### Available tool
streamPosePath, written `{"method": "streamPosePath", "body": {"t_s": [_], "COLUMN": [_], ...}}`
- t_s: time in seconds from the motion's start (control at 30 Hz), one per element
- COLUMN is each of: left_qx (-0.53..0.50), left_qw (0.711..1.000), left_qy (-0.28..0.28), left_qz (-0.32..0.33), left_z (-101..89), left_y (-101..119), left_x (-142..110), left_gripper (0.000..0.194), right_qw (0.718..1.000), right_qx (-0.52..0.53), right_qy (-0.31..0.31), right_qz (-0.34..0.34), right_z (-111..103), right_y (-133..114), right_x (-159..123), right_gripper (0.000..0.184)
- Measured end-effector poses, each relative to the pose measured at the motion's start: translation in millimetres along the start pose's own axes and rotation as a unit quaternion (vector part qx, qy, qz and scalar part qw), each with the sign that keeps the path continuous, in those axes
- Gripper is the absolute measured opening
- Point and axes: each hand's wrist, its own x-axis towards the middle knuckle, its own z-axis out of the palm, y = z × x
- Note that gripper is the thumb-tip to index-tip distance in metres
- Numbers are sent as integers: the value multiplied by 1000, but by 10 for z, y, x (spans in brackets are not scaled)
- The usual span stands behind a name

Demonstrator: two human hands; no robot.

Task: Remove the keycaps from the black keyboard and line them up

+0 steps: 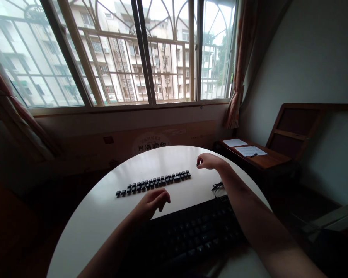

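My right hand (208,161) reaches over the far right of the white round table (84,227). Its fingers are pinched on a small dark piece that looks like a keycap (197,165), low over the tabletop. Thin wire-like lines show beside the fingertips; what they belong to is too small to tell. My left hand (155,200) hovers above the near edge of the keycap rows, fingers loosely bent and apart, with nothing visible in them. Black keycaps (153,182) stand in two slanting rows. Below the hands lies a black keyboard (197,231), dark and partly covered by my forearms.
A coiled black cable (217,186) lies behind the keyboard, beside my right forearm. To the right, a wooden chair (281,158) bears sheets of paper (251,151) and a dark pen (253,155). A barred window (150,104) and curtains (234,104) are beyond the table.
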Motion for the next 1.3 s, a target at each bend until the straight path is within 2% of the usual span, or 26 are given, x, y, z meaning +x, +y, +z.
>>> {"method": "streamPosePath", "body": {"t_s": [0.3,0.6,0.87,1.13,1.3], "left_qx": [-10,-7,-8,-17,-15], "left_qw": [1000,1000,1000,1000,1000], "left_qy": [4,0,-5,-4,-6], "left_qz": [-9,-6,8,20,19], "left_z": [11,12,5,-9,-8], "left_y": [-15,-38,-97,-276,-291], "left_x": [-5,1,26,56,65], "left_gripper": [55,55,57,54,54], "right_qw": [998,996,998,999,999], "right_qx": [6,13,11,6,4], "right_qy": [-42,-83,-54,-29,-26], "right_qz": [41,26,-18,-31,-33], "right_z": [96,412,496,547,563], "right_y": [161,110,76,28,34], "right_x": [59,121,135,143,152], "right_gripper": [27,33,31,32,31]}}
